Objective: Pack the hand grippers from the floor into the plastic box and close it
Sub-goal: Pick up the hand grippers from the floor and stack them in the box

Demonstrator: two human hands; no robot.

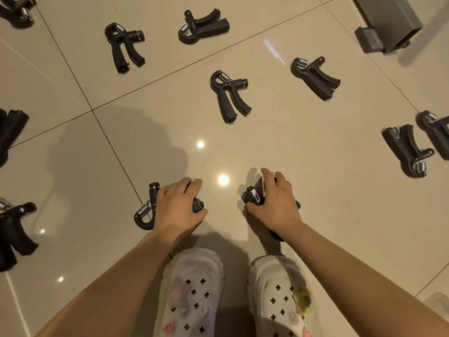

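— On the floor (279,147), what's the biggest thing you can see?

— The floor itself: glossy beige tiles, large squares with thin dark grout lines, and small round lamp glints on the shine. Far right stands a grey metal leg (388,23), box-shaped, on a blocky foot.

— And the person?

— Two bare forearms reach down from the near edge, above a pair of white clogs (194,288): soft moulded foam, punched with little clover-shaped holes, a few charms stuck in.

— How many grippers?

— I count twelve in sight, some cut off by the edges. All the same: black matte plastic, two curved handles meeting at a hooked head with a coiled steel spring and a knob. Four lie whole at the far side: far-left gripper (125,46), far-middle gripper (202,26), centre gripper (229,94), far-right gripper (314,77). Two at the right edge close together, right-edge pair (408,152). Four at the left edge, partly out of view.

— The other two?

— Under the hands, near the clogs. The left hand (177,207) lies over the left gripper (148,210), fingers curled down around its handles; the spring and hook stick out on the left side. The right hand (277,203) closes on the right gripper (252,197), thumb and fingers wrapped over it, most of it hidden. Both grippers seem to be touching the tile.

— And the plastic box?

— Only a pale, clear blurred corner (437,302) at the near right edge; I can't tell whether that's it.
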